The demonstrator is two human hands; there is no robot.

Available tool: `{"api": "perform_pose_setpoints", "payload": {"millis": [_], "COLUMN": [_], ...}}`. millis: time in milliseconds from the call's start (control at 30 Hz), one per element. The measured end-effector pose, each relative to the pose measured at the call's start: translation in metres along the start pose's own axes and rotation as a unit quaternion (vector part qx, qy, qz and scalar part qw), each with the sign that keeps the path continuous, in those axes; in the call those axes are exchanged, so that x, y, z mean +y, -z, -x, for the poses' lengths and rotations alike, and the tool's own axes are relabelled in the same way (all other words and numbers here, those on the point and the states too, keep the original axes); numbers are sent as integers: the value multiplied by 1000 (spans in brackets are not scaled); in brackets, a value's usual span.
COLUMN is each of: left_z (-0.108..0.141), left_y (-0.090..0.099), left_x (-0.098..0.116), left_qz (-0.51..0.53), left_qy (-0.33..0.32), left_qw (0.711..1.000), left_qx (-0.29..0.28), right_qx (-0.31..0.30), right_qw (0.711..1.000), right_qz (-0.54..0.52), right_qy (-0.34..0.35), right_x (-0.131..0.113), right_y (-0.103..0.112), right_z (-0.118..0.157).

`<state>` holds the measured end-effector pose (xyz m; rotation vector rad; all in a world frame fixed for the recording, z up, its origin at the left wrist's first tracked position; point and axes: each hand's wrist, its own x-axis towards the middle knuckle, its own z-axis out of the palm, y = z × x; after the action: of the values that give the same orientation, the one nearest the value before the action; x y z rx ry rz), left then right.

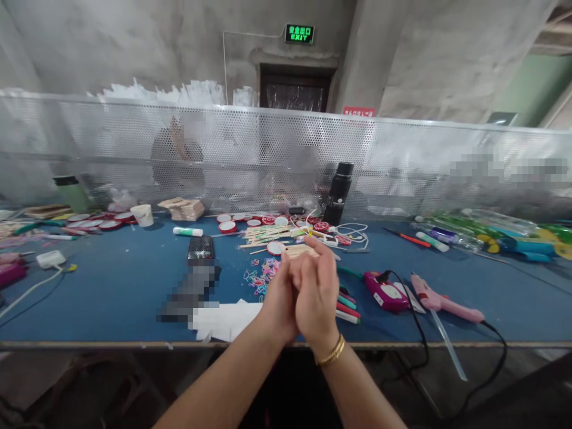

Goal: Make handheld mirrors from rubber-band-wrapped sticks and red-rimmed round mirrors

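Just above the table's front edge, my left hand [280, 301] and my right hand [316, 295] press against each other, fingers curled inward. Whatever may lie between the palms is hidden. A gold bracelet [331, 353] circles my right wrist. Small colourful rubber bands [261, 275] are scattered left of the hands, and white paper sheets [230, 322] lie beside my left wrist. Behind the fingers are pale wooden sticks [300, 251], partly covered. Several marker pens [347, 310] lie right of my right hand.
On the right are a magenta device [386, 292], a pink glue gun [444, 302] with its cord, and plastic bottles [500, 235]. A black flask [338, 193] stands behind, before the perforated metal screen [232, 161]. Round red-rimmed pieces [227, 226] and a phone [192, 292] lie left.
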<state>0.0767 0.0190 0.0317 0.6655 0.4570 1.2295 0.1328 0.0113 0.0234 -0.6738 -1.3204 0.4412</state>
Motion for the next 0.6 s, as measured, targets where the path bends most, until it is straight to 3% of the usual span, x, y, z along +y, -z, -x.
{"api": "perform_pose_setpoints", "payload": {"millis": [100,200,300,467,533,600], "left_z": [-12,-11,4,19,14,9], "left_y": [7,8,2,-9,-9,-5], "left_x": [14,12,-7,-31,-28,-20], "left_qz": [-9,-48,-130,-171,-127,-79], "left_qy": [-78,-143,-158,-224,-225,-207], "left_qw": [997,988,978,949,954,962], "left_qx": [15,28,50,139,153,160], "right_qx": [-85,-131,-51,119,151,138], "right_qw": [993,986,993,975,964,958], "right_qz": [71,96,105,162,177,192], "right_qy": [47,28,0,93,127,162], "right_x": [9,24,36,29,21,14], "right_y": [-4,-4,-1,7,15,28], "right_z": [15,11,-4,-19,-18,-12]}}
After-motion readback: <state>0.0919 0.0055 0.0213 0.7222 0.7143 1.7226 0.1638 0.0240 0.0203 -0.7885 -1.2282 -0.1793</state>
